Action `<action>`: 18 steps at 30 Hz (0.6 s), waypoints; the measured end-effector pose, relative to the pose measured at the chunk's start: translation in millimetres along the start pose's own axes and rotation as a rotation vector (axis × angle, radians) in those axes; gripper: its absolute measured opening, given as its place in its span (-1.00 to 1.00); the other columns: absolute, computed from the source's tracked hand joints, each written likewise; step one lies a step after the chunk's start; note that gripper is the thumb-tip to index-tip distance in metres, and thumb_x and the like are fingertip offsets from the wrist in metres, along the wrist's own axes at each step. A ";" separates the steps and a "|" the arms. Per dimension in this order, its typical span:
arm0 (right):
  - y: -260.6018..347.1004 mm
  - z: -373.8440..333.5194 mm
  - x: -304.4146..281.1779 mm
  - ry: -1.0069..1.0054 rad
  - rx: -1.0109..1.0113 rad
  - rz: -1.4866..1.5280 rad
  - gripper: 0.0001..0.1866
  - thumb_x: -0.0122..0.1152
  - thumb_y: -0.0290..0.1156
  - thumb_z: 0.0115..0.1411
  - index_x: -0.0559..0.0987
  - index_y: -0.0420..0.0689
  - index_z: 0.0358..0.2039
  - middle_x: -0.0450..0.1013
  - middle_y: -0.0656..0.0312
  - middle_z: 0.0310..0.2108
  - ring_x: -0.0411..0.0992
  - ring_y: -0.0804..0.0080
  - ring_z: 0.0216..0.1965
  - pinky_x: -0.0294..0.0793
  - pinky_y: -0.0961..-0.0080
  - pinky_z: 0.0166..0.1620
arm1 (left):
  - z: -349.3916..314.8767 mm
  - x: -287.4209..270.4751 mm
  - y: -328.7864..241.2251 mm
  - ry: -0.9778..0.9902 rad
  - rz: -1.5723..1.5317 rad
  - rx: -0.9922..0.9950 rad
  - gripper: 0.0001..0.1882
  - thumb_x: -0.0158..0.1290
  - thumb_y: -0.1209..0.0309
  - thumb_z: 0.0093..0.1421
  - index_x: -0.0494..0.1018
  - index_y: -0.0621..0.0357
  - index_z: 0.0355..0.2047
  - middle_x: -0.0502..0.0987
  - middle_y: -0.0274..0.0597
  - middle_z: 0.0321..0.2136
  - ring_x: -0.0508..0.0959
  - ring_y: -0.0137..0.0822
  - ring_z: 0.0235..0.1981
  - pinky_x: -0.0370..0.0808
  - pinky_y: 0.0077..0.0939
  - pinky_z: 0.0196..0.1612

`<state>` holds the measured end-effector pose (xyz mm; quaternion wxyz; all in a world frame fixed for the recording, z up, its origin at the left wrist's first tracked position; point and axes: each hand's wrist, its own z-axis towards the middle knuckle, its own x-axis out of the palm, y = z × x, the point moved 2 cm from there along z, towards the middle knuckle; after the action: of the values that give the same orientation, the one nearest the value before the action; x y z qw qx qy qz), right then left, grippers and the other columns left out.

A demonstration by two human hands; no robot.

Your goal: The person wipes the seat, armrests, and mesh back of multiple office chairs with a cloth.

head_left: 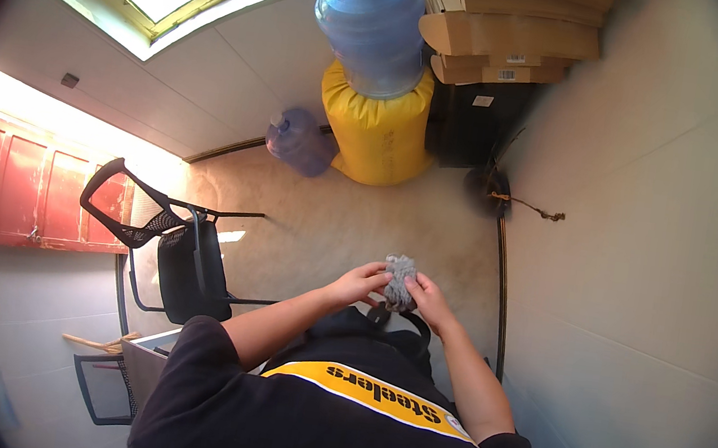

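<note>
Red panels (46, 187) stand at nine o'clock; a black chair (192, 275) sits at eight; near twelve, a blue water jug (367, 35) rests atop a yellow bag (377, 140); just off centre, toward five, a person's left hand (358, 284) grips the left side of a grey fuzzy bundle (400, 284); the right hand (430, 304) clasps its right side; cardboard boxes (519, 41) are stacked at one.

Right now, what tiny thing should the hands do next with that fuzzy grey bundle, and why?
Maybe turn the grey bundle a little: the left hand and right hand hold it from opposite sides, so it seems well supported, and its underside is hidden from view.
</note>
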<state>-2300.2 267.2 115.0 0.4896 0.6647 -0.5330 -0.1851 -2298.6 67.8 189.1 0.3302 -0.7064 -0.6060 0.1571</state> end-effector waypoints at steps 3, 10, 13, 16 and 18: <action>61.3 -18.7 -3.9 0.070 -0.096 -0.068 -0.59 0.07 -0.21 0.44 0.50 -0.22 0.14 0.54 0.26 -0.04 0.44 0.53 -0.02 0.43 0.50 0.06 | -3.0 29.1 -30.3 -0.009 -0.005 0.203 -0.54 0.05 0.19 0.41 0.40 0.16 0.21 0.55 -0.20 -0.01 0.55 -0.37 -0.04 0.57 -0.37 -0.02; 101.8 -41.9 -44.7 0.070 -0.106 -0.129 -0.53 0.23 -0.33 0.36 0.44 -0.27 0.20 0.55 0.20 -0.07 0.49 0.50 -0.06 0.50 0.50 0.03 | -22.5 66.5 -58.6 -0.353 0.234 0.468 -0.70 0.14 0.33 0.32 0.60 0.25 -0.03 0.67 -0.19 -0.24 0.62 -0.40 -0.17 0.53 -0.43 -0.04; 115.3 -43.5 -60.3 0.132 -0.107 -0.116 -0.66 0.26 -0.28 0.35 0.55 -0.26 0.01 0.56 0.26 -0.18 0.49 0.56 -0.16 0.49 0.57 -0.05 | -41.1 92.2 -57.9 -0.658 0.363 0.485 -0.68 0.18 0.28 0.26 0.62 0.26 -0.10 0.66 -0.04 -0.29 0.65 -0.28 -0.24 0.54 -0.38 -0.09; 126.2 -36.6 -90.2 0.196 -0.137 -0.272 -0.69 0.26 -0.25 0.36 0.58 -0.23 -0.05 0.55 0.31 -0.22 0.45 0.60 -0.18 0.45 0.61 -0.07 | -45.0 112.6 -56.9 -0.854 0.339 0.527 -0.71 0.22 0.25 0.25 0.62 0.26 -0.21 0.64 -0.05 -0.34 0.64 -0.22 -0.25 0.55 -0.36 -0.15; 136.1 -30.2 -101.5 0.229 -0.177 -0.342 -0.70 0.27 -0.24 0.36 0.58 -0.22 -0.09 0.53 0.34 -0.25 0.43 0.62 -0.20 0.43 0.63 -0.09 | -46.2 119.9 -39.8 -0.993 0.354 0.684 -0.73 0.22 0.25 0.24 0.61 0.25 -0.27 0.62 -0.06 -0.38 0.64 -0.20 -0.26 0.55 -0.37 -0.16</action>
<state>-2385.6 377.8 216.1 0.5648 0.7167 -0.3351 -0.2346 -2273.9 172.0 270.5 0.1857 -0.4932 -0.4765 0.7037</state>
